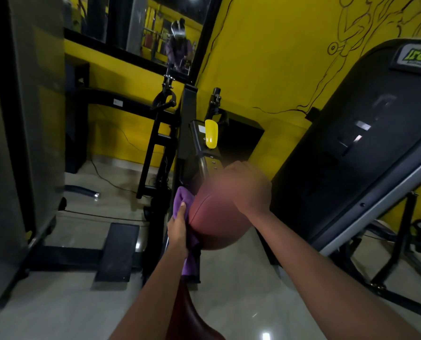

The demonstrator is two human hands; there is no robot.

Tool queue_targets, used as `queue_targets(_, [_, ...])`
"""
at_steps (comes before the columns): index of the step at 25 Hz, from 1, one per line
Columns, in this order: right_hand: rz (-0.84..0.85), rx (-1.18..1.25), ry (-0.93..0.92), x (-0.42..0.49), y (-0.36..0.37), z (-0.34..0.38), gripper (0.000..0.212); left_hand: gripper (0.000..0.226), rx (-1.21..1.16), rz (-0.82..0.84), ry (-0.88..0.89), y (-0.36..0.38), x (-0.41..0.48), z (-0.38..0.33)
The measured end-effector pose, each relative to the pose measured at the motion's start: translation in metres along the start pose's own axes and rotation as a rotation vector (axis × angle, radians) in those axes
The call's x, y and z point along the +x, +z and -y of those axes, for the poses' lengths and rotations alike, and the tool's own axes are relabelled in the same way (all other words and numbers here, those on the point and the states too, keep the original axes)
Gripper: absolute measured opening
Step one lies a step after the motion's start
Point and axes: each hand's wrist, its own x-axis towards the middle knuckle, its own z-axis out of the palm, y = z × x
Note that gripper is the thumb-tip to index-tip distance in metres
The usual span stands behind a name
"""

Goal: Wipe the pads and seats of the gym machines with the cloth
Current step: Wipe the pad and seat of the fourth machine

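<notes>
A rounded maroon pad (216,224) of a black gym machine sits at the centre of the view. My left hand (178,229) grips a purple cloth (183,200) and presses it against the pad's left side; the cloth's tail hangs down below my wrist. My right hand (247,186) lies over the pad's top right, fingers curled round its edge. A maroon seat (192,320) shows at the bottom, partly hidden by my left forearm.
A yellow adjustment lever (211,133) stands on the machine's post behind the pad. A large black weight-stack cover (351,148) leans at right. A black footplate (117,251) lies on the pale floor at left, beside a grey panel (33,119). A wall mirror (155,28) hangs above.
</notes>
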Motion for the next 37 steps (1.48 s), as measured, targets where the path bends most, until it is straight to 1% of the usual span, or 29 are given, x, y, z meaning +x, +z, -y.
queue_targets(4, [0.032, -0.018, 0.002, -0.002, -0.002, -0.001, 0.045, 0.031, 0.177, 0.059, 0.227, 0.012, -0.024, -0.037])
queue_targets(6, [0.075, -0.038, 0.018, -0.001, -0.004, 0.001, 0.048, 0.026, 0.213, 0.095, 0.3, 0.017, -0.035, -0.051])
queue_targets(8, [0.126, -0.031, 0.029, 0.001, -0.011, 0.001, 0.049, 0.027, 0.193, 0.076, 0.319, 0.02, -0.047, -0.063])
queue_targets(10, [0.176, -0.002, -0.021, 0.0, -0.017, 0.005, 0.049, 0.034, 0.136, 0.033, 0.311, 0.012, -0.052, -0.073])
queue_targets(11, [0.185, 0.006, -0.054, -0.002, -0.02, 0.006, 0.049, 0.038, 0.11, 0.048, 0.305, 0.008, -0.054, -0.077])
queue_targets(13, [0.137, 0.044, -0.085, -0.004, -0.028, 0.01, 0.042, 0.041, 0.137, 0.105, 0.312, 0.003, -0.06, -0.09])
queue_targets(15, [0.031, 0.102, -0.077, -0.012, -0.035, 0.024, 0.033, 0.038, 0.152, 0.183, 0.315, -0.003, -0.07, -0.101])
queue_targets(16, [-0.022, 0.18, -0.049, -0.018, -0.036, 0.034, 0.031, 0.038, 0.149, 0.226, 0.306, -0.007, -0.074, -0.105])
queue_targets(18, [-0.094, 0.456, 0.082, -0.036, -0.037, 0.065, 0.03, 0.04, 0.139, 0.3, 0.233, -0.02, -0.081, -0.111])
queue_targets(19, [-0.116, 0.58, 0.173, -0.047, -0.033, 0.083, 0.03, 0.042, 0.149, 0.33, 0.187, -0.027, -0.083, -0.112])
queue_targets(21, [-0.136, 0.733, 0.382, -0.073, -0.017, 0.119, 0.037, 0.045, 0.178, 0.41, 0.088, -0.047, -0.087, -0.11])
queue_targets(23, [-0.111, 0.784, 0.606, -0.098, 0.004, 0.153, 0.047, 0.043, 0.196, 0.544, -0.041, -0.068, -0.096, -0.105])
queue_targets(25, [-0.05, 0.739, 0.837, -0.117, 0.019, 0.181, 0.053, 0.045, 0.173, 0.653, -0.179, -0.087, -0.101, -0.093])
queue_targets(27, [-0.075, 0.683, 1.05, -0.133, 0.03, 0.195, 0.059, 0.047, 0.184, 0.682, -0.279, -0.104, -0.099, -0.077])
queue_targets(28, [-0.086, 0.643, 1.094, -0.143, 0.034, 0.199, 0.063, 0.046, 0.207, 0.684, -0.318, -0.114, -0.096, -0.067])
queue_targets(29, [-0.059, 0.605, 1.099, -0.154, 0.036, 0.202, 0.066, 0.044, 0.238, 0.678, -0.353, -0.124, -0.092, -0.057])
queue_targets(30, [-0.023, 0.574, 1.093, -0.167, 0.039, 0.202, 0.064, 0.041, 0.269, 0.686, -0.38, -0.133, -0.09, -0.047])
queue_targets(32, [0.055, 0.53, 1.121, -0.191, 0.042, 0.198, 0.05, 0.033, 0.404, 0.67, -0.384, -0.15, -0.089, -0.033])
queue_targets(34, [0.123, 0.438, 1.125, -0.219, 0.045, 0.19, 0.046, 0.026, 0.575, 0.585, -0.363, -0.168, -0.087, -0.022])
queue_targets(35, [0.158, 0.384, 1.108, -0.233, 0.046, 0.185, 0.046, 0.026, 0.623, 0.547, -0.365, -0.179, -0.083, -0.016])
queue_targets(37, [0.23, 0.305, 1.036, -0.262, 0.056, 0.178, 0.044, 0.032, 0.692, 0.434, -0.371, -0.203, -0.068, 0.005])
